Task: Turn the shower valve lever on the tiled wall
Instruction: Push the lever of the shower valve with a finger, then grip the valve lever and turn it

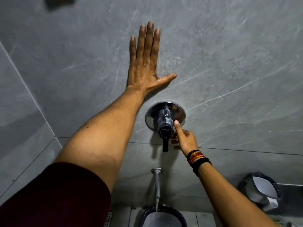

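Dark red sleeve (54, 197) fills the bottom left corner, closest to us. From it the bare arm goes up to the left hand (146, 63), which lies flat and open on the grey tiled wall (229, 54), fingers spread, holding nothing. Its skin looks wet. Just below sits the shiny round shower valve (165, 117) with its dark lever (165, 145) pointing down. The right hand (184, 139) is right beside the valve, thumb touching its knob, fingers curled loosely, not gripping. Thread bands (197, 158) wrap that wrist. Lower down, a spout (157, 182) pours water into a bucket (162, 217). 1 jug (264, 192) stands at the right.
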Tool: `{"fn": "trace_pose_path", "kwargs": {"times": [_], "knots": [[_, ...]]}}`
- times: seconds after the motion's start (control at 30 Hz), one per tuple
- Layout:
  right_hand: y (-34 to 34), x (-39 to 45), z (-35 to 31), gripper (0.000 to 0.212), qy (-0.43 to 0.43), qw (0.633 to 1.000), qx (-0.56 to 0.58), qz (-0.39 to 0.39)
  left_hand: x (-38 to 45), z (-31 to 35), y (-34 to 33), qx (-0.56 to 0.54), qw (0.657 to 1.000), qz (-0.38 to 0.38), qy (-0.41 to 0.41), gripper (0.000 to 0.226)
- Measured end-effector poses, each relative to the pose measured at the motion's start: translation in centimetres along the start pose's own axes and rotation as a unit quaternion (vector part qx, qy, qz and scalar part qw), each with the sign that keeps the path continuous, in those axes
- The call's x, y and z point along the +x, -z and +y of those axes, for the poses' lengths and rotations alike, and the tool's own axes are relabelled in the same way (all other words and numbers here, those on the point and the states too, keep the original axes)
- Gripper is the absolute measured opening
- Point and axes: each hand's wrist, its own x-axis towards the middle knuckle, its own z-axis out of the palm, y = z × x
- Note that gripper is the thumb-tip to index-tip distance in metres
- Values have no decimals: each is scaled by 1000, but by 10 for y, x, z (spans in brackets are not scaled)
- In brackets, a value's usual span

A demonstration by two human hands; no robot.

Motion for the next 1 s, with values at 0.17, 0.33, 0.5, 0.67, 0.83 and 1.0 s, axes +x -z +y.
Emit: {"fn": "trace_pose_path", "kwargs": {"times": [0.17,0.33,0.5,0.67,0.83,1.0], "knots": [[1,-1,-4,65,-3,1000,7,-4,-1,0,-1,1,1000,0,2,139],[2,1,-8,65,2,1000,5,3,0,0,0,-3,1000,0,-1,139],[3,2,-12,64,6,1000,13,10,-1,0,0,0,1000,-4,-1,139],[5,6,-17,67,35,998,29,41,0,-1,-2,-10,1000,6,-5,139],[9,13,-41,71,128,987,-22,91,0,-1,-4,-4,1000,0,-2,139],[8,20,-71,66,171,979,-84,77,0,-2,-5,-6,1000,-2,-8,138]]}}
